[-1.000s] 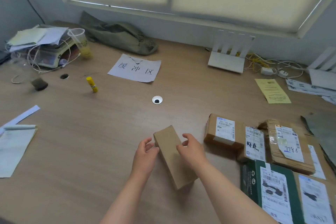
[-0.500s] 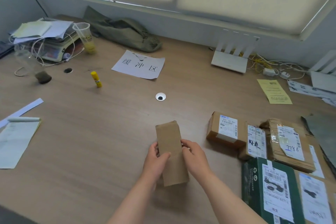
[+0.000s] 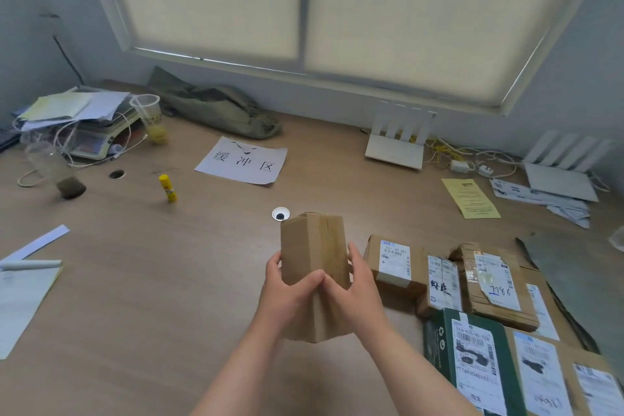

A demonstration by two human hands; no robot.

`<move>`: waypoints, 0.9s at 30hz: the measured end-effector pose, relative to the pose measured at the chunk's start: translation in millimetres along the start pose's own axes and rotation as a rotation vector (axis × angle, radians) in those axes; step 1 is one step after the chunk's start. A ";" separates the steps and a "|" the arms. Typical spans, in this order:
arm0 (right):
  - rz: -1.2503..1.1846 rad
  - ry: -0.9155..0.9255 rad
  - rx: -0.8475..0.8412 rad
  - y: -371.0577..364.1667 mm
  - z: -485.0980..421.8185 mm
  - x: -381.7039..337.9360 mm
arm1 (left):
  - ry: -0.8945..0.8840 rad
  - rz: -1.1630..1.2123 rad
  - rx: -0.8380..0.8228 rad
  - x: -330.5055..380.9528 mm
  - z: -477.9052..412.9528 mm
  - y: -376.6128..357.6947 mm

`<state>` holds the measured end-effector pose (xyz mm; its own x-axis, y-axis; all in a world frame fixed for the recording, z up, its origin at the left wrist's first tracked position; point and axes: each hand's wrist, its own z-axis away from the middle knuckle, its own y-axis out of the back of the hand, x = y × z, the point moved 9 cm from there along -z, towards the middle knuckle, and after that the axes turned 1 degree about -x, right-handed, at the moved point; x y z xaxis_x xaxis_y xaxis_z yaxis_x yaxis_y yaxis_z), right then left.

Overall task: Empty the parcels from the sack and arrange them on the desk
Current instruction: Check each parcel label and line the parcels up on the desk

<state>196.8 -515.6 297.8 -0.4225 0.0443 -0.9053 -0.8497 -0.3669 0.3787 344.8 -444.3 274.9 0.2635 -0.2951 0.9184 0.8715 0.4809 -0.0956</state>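
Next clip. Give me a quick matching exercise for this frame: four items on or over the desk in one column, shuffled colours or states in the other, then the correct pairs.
Items:
1. plain box
2. glue stick
3. green parcel
4. plastic cup

States:
A. standing upright, yellow
B. lying flat, white label on top
C. held up in both hands
D. clear, yellow liquid at the bottom

Pairs: 1-C, 2-A, 3-B, 4-D. The left hand and right hand grip the box.

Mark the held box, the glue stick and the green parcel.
held box [image 3: 310, 246]: head view, upper front face.
glue stick [image 3: 167, 188]: head view, yellow body.
green parcel [image 3: 439, 344]: head view, bare green top left of its label.
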 end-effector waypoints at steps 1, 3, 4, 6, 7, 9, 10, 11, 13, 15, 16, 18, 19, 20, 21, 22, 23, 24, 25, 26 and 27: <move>-0.055 -0.024 -0.011 3.5 2.6 -4.4 | -0.009 0.015 -0.017 5.9 2.0 -1.8; -0.152 -0.009 -0.032 8.5 7.9 -14.7 | -0.025 0.041 -0.052 16.7 6.8 -6.1; -0.183 0.009 -0.032 11.6 10.4 -18.4 | -0.036 0.053 -0.070 21.7 8.7 -8.2; -0.248 0.022 -0.018 20.0 13.8 -20.1 | -0.052 0.103 -0.108 30.6 12.8 -12.9; -0.282 0.017 -0.013 24.2 15.7 -21.0 | -0.061 0.132 -0.135 35.3 15.3 -16.2; -0.333 0.000 -0.041 28.6 19.9 -22.9 | -0.073 0.167 -0.200 44.1 21.6 -24.9; -0.348 -0.007 -0.067 29.2 21.2 -23.2 | -0.077 0.175 -0.224 47.5 24.9 -28.7; -0.359 -0.009 -0.094 29.7 23.9 -26.1 | -0.079 0.178 -0.239 50.0 27.1 -31.4; -0.378 -0.019 -0.151 30.9 26.9 -29.6 | -0.084 0.176 -0.265 53.6 29.6 -36.9; -0.407 -0.024 -0.209 32.5 29.4 -32.8 | -0.089 0.166 -0.301 57.5 34.0 -44.0; -0.417 -0.021 -0.233 33.4 30.2 -34.0 | -0.090 0.164 -0.313 58.2 35.7 -46.8; -0.434 -0.005 -0.252 36.8 32.1 -36.4 | -0.095 0.176 -0.323 59.0 38.0 -50.4; -0.436 -0.003 -0.248 38.8 33.7 -37.7 | -0.097 0.186 -0.324 58.8 38.5 -51.6; -0.438 -0.006 -0.251 39.5 34.3 -36.8 | -0.097 0.201 -0.314 58.4 38.0 -51.7; -0.432 -0.010 -0.256 39.5 35.2 -35.8 | -0.098 0.217 -0.291 57.7 36.0 -50.5; -0.428 -0.018 -0.264 39.2 36.1 -33.0 | -0.101 0.228 -0.260 57.6 34.8 -48.8; -0.421 -0.032 -0.260 39.5 37.2 -30.4 | -0.103 0.232 -0.223 55.7 32.1 -46.3; -0.422 -0.047 -0.245 41.2 37.4 -26.4 | -0.103 0.225 -0.189 53.8 30.3 -44.2; -0.431 -0.056 -0.221 44.4 37.6 -22.7 | -0.102 0.208 -0.166 51.6 28.7 -42.8; -0.439 -0.067 -0.195 47.8 37.2 -18.5 | -0.104 0.185 -0.149 50.4 28.0 -41.6; -0.442 -0.076 -0.182 50.0 37.5 -16.1 | -0.109 0.161 -0.132 48.5 26.1 -40.1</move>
<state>149.3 -499.9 338.5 -0.0610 0.2975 -0.9528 -0.8868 -0.4542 -0.0851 311.9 -456.4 333.3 0.3640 -0.1288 0.9225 0.8702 0.4002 -0.2875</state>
